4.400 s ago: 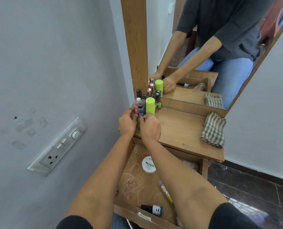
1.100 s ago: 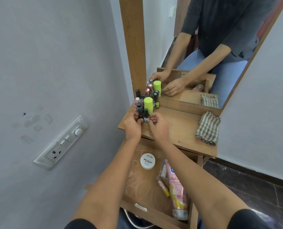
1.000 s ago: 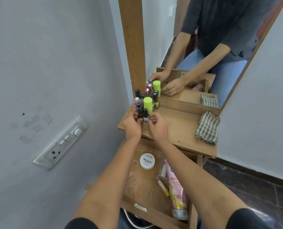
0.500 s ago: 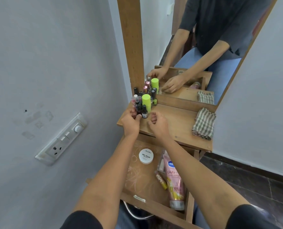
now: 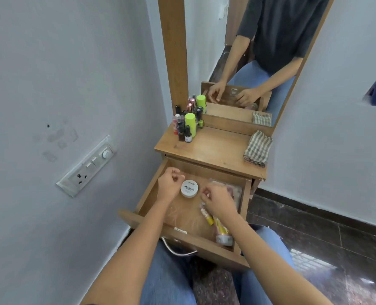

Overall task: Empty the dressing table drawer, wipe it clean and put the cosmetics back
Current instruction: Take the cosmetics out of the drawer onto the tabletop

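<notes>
**Both hands over the open drawer**

Your left hand (image 5: 169, 187) hangs over the drawer's (image 5: 148, 192) back-left corner, fingers curled into a loose fist holding nothing you can see. Bottles (image 5: 186, 126) stand bunched at the worktop's (image 5: 215, 150) back-left corner. A white jar (image 5: 189, 188) lies between your hands. Your right hand (image 5: 219, 202) hovers over a tube (image 5: 221, 233) by the drawer's right side, fingers curled narrow; whether they hold anything, you cannot tell. A cloth (image 5: 258, 148) sits at the worktop's right edge.

Lime-green canister (image 5: 190, 124) among dark-capped nail polish bottles (image 5: 181, 128) at 10 o'clock on the brown wooden tabletop (image 5: 215, 148). Green-and-cream checked cloth (image 5: 257, 148) at 3 o'clock. White round jar (image 5: 189, 188), black lettering, in the drawer (image 5: 182, 216).
</notes>
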Tool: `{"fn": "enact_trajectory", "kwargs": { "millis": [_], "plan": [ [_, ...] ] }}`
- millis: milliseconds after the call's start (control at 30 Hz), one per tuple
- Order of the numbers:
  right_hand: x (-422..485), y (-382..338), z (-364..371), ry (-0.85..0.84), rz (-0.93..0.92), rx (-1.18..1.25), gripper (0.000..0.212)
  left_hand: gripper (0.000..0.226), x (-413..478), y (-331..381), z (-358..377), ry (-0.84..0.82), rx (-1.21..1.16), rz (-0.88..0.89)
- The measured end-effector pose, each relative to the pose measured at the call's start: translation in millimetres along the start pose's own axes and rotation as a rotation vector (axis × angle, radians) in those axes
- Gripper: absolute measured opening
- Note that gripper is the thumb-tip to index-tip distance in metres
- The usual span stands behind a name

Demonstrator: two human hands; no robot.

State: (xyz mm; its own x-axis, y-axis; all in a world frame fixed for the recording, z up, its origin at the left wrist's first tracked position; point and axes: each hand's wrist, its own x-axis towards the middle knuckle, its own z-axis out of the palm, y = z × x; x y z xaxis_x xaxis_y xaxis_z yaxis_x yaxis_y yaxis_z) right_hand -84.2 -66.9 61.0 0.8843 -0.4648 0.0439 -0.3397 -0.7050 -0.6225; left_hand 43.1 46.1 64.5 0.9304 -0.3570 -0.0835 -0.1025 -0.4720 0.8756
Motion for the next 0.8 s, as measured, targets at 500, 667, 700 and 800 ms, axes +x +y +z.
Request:
{"fn": "enact_trajectory", "kwargs": {
  "millis": [500, 667, 700, 800],
  "plan": [
    [-23, -5, 29, -0.301, 0.032, -0.691, 0.034, 0.024, -29, -29, 4, -0.139, 0.196, -0.112],
    [-21, 2, 31, -0.238, 0.062, -0.524, 0.025, 0.031, -26, -29, 5, -0.138, 0.213, -0.095],
    [-21, 4, 31, -0.186, 0.083, -0.428, 0.024, 0.030, -26, -29, 4, -0.130, 0.200, -0.095],
    [-20, 8, 27, -0.042, 0.209, 0.117, 0.008, 0.019, -24, -29, 3, -0.114, 0.103, -0.083]
  ]
}}
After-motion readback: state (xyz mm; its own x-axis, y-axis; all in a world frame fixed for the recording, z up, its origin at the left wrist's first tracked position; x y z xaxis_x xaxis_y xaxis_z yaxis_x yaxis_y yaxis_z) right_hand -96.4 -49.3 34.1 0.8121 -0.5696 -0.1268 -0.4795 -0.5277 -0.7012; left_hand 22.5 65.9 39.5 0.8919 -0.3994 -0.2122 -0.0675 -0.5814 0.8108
